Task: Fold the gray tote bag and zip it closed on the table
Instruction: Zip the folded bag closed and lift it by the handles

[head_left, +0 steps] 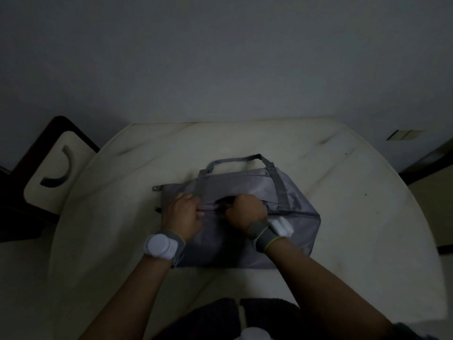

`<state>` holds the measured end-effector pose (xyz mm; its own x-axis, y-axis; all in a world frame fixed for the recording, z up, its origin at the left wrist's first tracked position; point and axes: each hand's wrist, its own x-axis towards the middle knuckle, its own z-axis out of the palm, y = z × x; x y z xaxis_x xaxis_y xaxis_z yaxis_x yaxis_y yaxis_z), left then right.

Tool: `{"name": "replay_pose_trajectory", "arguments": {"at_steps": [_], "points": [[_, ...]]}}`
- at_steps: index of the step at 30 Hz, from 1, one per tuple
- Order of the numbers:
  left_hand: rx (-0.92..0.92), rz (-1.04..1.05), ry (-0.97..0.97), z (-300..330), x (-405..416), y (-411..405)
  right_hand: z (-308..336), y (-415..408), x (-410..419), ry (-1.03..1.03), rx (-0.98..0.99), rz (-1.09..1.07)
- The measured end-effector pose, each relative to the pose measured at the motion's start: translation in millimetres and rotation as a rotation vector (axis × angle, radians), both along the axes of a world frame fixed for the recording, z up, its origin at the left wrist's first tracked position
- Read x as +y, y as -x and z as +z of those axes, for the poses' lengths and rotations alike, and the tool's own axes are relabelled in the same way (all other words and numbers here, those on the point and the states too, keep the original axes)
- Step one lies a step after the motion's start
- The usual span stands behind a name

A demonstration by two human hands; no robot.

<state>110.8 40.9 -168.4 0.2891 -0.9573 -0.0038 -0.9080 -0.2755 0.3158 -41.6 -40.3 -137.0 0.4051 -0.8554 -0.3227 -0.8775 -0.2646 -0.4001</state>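
Note:
The gray tote bag (289,217) lies flat in the middle of the round white table (355,217), its strap handle (235,161) arching toward the far side. My left hand (182,213) pinches the bag's fabric at a dark zipper line on the left. My right hand (246,208) is closed on the fabric just right of it, beside a small dark opening in the bag. Both wrists wear gray bands with white round devices. What the fingertips hold along the zipper is hidden by the hands.
A dark-framed chair (49,168) with a pale seat stands at the table's left. A wall rises behind the table. Dark furniture edges show at the far right (431,173). My lap in dark clothing is at the bottom.

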Motion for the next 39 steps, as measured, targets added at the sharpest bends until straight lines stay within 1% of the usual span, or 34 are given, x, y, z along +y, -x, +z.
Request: {"name": "replay_pose_trajectory", "arguments": {"at_steps": [5,9,10,13,14,18,19,23,26,28,32,35,37,39], "points": [[-0.098,-0.03,-0.034,9,-3,7,1,23,-8,0.024,0.008,-0.035],[-0.194,-0.081,-0.092,18,-18,12,10,18,-7,0.103,0.002,0.041],[-0.189,-0.103,-0.115,20,-22,15,10,15,-5,0.111,0.002,0.06],[-0.093,-0.133,-0.24,21,-30,26,3,6,5,0.129,0.014,0.067],[-0.07,-0.124,-0.245,22,-28,29,2,3,9,0.123,0.014,0.063],[0.069,-0.084,-0.131,16,-22,24,3,-23,20,0.144,-0.01,0.008],[0.077,-0.087,-0.106,13,-21,20,5,-30,24,0.151,-0.001,0.002],[0.135,-0.082,-0.052,12,-10,13,8,-34,31,0.148,-0.031,0.112],[0.13,-0.022,-0.106,23,-7,12,10,-11,23,0.13,-0.056,0.083],[0.126,0.007,-0.116,21,-8,6,8,9,11,0.121,-0.082,0.013],[0.06,0.002,-0.153,19,-12,5,3,50,-11,0.087,-0.134,-0.111],[-0.035,-0.069,-0.132,26,-26,22,1,59,-15,0.101,-0.144,-0.106],[-0.013,-0.17,-0.116,30,-39,41,-1,58,-14,0.115,-0.153,-0.081],[-0.046,-0.272,-0.151,31,-48,67,-3,59,-12,0.109,-0.168,-0.069]]}}
